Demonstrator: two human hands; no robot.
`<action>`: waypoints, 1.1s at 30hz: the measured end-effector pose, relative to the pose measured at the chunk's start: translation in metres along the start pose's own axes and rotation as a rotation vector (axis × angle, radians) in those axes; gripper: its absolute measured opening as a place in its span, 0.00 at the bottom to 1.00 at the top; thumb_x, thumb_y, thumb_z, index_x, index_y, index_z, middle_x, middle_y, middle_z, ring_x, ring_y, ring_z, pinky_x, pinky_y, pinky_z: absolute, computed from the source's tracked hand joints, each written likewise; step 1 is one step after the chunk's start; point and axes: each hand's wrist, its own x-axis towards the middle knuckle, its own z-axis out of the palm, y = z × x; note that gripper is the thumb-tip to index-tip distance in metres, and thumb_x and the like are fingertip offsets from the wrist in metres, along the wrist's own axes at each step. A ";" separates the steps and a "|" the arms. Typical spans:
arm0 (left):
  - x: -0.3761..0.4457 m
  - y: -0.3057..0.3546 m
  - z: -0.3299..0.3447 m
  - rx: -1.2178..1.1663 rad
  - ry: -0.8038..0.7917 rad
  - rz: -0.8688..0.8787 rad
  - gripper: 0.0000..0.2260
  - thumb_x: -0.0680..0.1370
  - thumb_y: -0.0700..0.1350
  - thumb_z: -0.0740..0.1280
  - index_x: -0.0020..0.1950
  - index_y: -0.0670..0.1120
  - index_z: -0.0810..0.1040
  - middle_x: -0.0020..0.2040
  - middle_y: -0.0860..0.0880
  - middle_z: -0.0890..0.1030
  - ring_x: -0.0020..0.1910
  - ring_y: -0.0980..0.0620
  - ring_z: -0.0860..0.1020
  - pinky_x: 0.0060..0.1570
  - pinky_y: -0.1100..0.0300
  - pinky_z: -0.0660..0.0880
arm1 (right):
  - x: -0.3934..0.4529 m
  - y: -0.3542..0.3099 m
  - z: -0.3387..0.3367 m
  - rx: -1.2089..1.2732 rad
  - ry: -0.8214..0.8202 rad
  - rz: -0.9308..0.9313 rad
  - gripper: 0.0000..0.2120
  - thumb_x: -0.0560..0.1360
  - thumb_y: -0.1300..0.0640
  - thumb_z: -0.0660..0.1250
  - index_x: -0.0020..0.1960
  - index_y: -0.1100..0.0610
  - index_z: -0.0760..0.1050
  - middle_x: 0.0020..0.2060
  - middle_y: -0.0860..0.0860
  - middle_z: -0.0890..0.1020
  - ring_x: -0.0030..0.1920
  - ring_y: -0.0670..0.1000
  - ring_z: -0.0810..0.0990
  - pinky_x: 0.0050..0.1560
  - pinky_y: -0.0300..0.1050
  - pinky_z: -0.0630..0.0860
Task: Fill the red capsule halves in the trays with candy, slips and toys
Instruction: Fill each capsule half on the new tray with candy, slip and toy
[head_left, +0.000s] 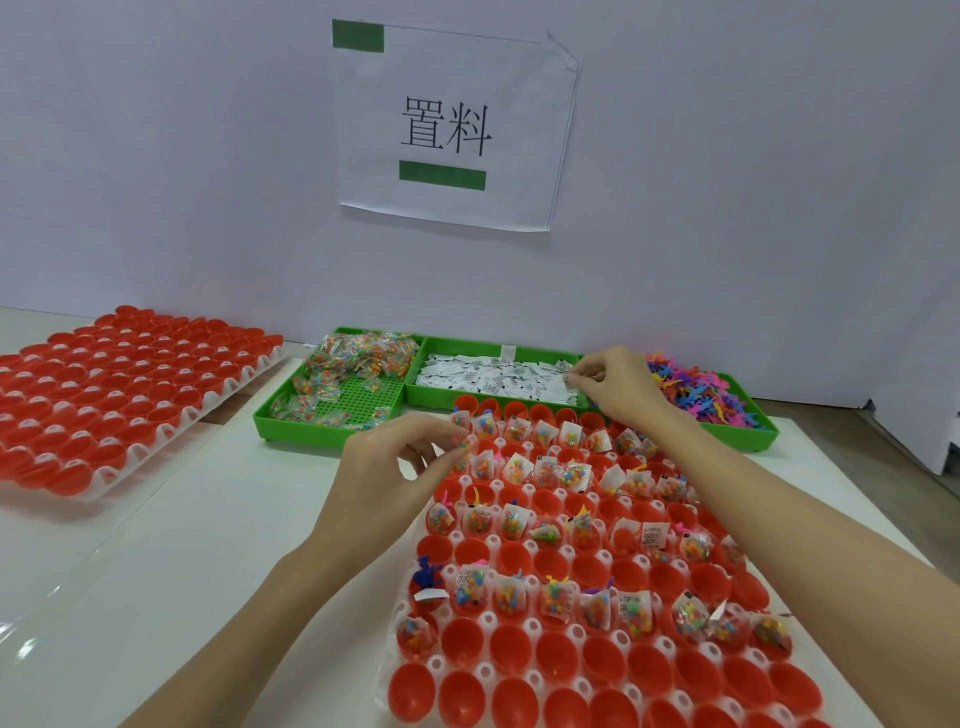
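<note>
From my head cam: my right hand (618, 387) is reached out over the far right edge of the middle green bin (498, 349), fingertips pinching at the white slips (498, 382) piled in there. My left hand (400, 457) hovers at the far left corner of the near tray (488, 621), fingers loosely curled; can't tell if it's actually got anything in it. That tray sits right in front of me on the white worktop (218, 519), and its red capsule halves (519, 556) are a mix: lots already stuffed with candy packets (470, 587), slips and little toys, while whole rows, including the nearest ones, are bare red cups. The left green bin (332, 410) holds more candy bags, the right bin (748, 431) a heap of colorful plastic toys (696, 389). Off to my left a second tray (119, 395) of red halves lies well apart. A paper sign (452, 124) hangs on the wall behind.
</note>
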 end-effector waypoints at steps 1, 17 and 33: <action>0.000 0.001 0.000 -0.005 0.002 -0.008 0.08 0.75 0.37 0.77 0.52 0.47 0.87 0.43 0.59 0.85 0.40 0.55 0.81 0.40 0.67 0.78 | -0.003 -0.002 -0.002 0.018 0.011 0.006 0.09 0.80 0.56 0.70 0.55 0.60 0.85 0.52 0.53 0.86 0.50 0.50 0.81 0.52 0.44 0.75; -0.004 0.064 -0.002 -0.620 -0.151 -0.293 0.07 0.70 0.39 0.79 0.47 0.44 0.87 0.40 0.41 0.87 0.40 0.41 0.87 0.43 0.57 0.84 | -0.171 -0.084 -0.049 0.582 -0.033 -0.172 0.02 0.74 0.50 0.77 0.45 0.47 0.85 0.38 0.46 0.87 0.39 0.47 0.86 0.42 0.36 0.80; -0.009 0.076 0.001 -0.535 -0.367 -0.242 0.14 0.71 0.38 0.80 0.54 0.46 0.86 0.47 0.42 0.86 0.47 0.43 0.86 0.49 0.58 0.82 | -0.202 -0.083 -0.041 0.608 -0.060 -0.131 0.06 0.80 0.54 0.70 0.47 0.47 0.86 0.39 0.42 0.86 0.43 0.46 0.84 0.45 0.34 0.77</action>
